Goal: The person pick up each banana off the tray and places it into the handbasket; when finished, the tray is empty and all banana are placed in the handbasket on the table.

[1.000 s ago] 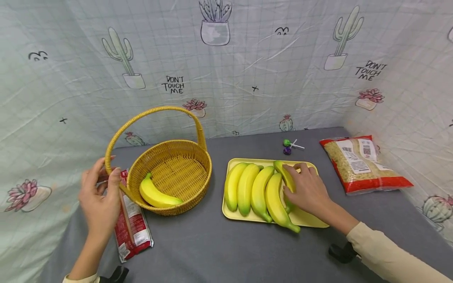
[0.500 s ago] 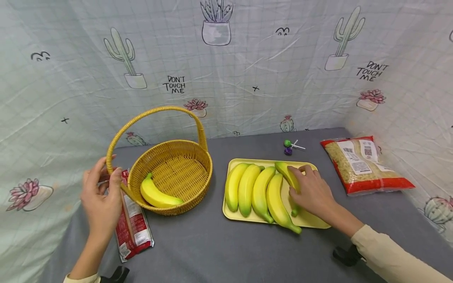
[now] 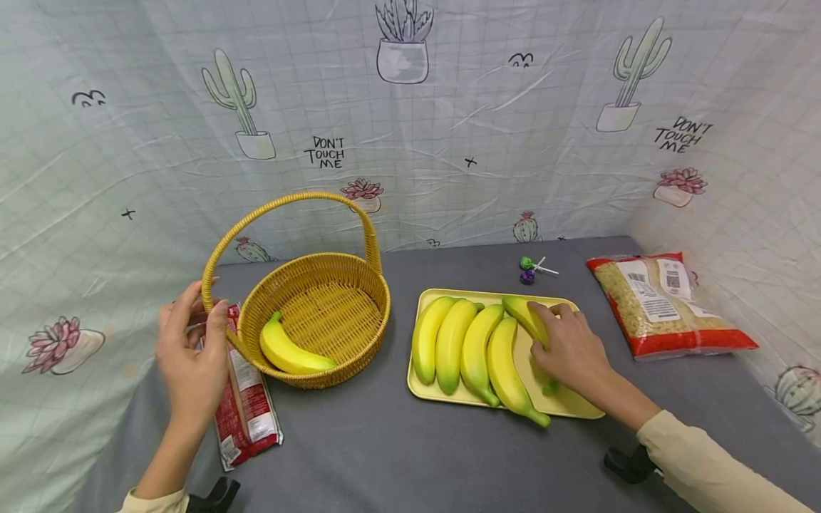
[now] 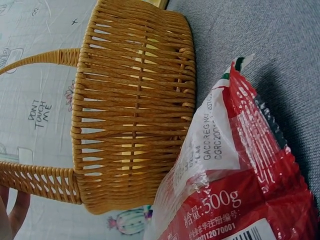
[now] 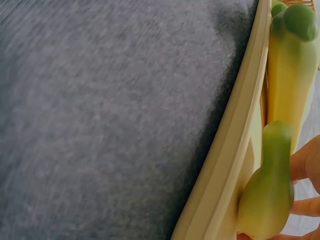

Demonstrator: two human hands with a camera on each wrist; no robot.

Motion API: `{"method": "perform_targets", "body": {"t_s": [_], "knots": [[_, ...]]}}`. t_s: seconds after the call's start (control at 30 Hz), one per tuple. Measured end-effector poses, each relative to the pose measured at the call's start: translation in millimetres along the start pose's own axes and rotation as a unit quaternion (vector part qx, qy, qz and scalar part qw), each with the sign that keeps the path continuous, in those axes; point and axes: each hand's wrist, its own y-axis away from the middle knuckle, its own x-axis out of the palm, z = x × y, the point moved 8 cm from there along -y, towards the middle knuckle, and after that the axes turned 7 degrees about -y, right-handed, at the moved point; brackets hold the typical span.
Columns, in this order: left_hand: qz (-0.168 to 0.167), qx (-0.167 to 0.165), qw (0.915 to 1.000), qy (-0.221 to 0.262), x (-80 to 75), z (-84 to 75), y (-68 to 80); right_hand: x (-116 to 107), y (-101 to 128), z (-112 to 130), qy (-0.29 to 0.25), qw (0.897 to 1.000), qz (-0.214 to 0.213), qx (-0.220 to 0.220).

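My left hand (image 3: pixel 212 317) pinches the lower end of the handle (image 3: pixel 221 246) of a woven yellow basket (image 3: pixel 380 313); in the left wrist view a fingertip shows beside that handle (image 4: pixel 35 180). One banana (image 3: pixel 288 350) lies inside the basket. My right hand (image 3: pixel 546 343) curls round the rightmost banana (image 3: pixel 521 312) on a pale yellow tray (image 3: pixel 571 407). Several more bananas (image 3: pixel 471 345) lie side by side to its left. The right wrist view shows the gripped banana's green end (image 5: pixel 267 195), my fingers (image 5: pixel 307 162) and the tray rim (image 5: pixel 235 150).
A red and white packet (image 3: pixel 246 406) lies flat against the basket's left side. A red-edged bag of grain (image 3: pixel 661 303) sits at the right, two lollipops (image 3: pixel 529 271) behind the tray. Printed cloth walls enclose the grey table (image 3: pixel 410 456).
My right hand has closed further round the rightmost banana and drawn it slightly nearer. The left hand stays at the basket handle.
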Motion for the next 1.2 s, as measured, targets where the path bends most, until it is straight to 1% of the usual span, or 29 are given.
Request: {"method": "perform_targets", "body": {"t_s": [0.03, 0.1, 0.13, 0.27, 0.33, 0.43, 0.57, 0.87, 1.2], "knots": [[-0.001, 0.000, 1.0000, 0.001, 0.0, 0.2, -0.2, -0.4, 0.3, -1.0, -0.001, 1.000, 0.000, 0.002], [0.001, 0.001, 1.0000, 0.000, 0.7, 11.7, -0.3, -1.3, 0.8, -3.0, -0.002, 1.000, -0.001, 0.007], [0.002, 0.001, 1.0000, 0.000, 1.0, 14.9, -0.4, -1.8, 1.2, -3.9, -0.001, 1.000, -0.001, 0.009], [0.004, 0.007, 1.0000, 0.001, 1.1, 17.2, -0.9, -3.6, 2.2, -5.1, 0.001, 1.000, -0.005, 0.009], [0.004, 0.008, 1.0000, 0.002, 0.2, 5.7, -1.0, -4.4, 3.0, -4.8, 0.003, 1.000, -0.006, 0.008], [0.006, 0.008, 0.9999, 0.004, -0.3, -0.3, -0.8, -5.9, 3.8, -4.1, 0.006, 1.000, -0.005, 0.008], [0.009, 0.008, 0.9999, 0.004, 0.0, -0.8, -0.3, -11.6, 3.7, -2.3, 0.011, 1.000, -0.012, 0.000], [0.004, 0.008, 0.9999, 0.006, 1.2, 0.6, -0.4, -26.8, 0.6, 3.0, 0.019, 0.999, -0.022, -0.023], [0.004, 0.011, 0.9999, 0.002, 0.3, -1.6, 0.0, -36.6, -6.4, 19.1, 0.018, 0.998, -0.026, -0.055]]}}
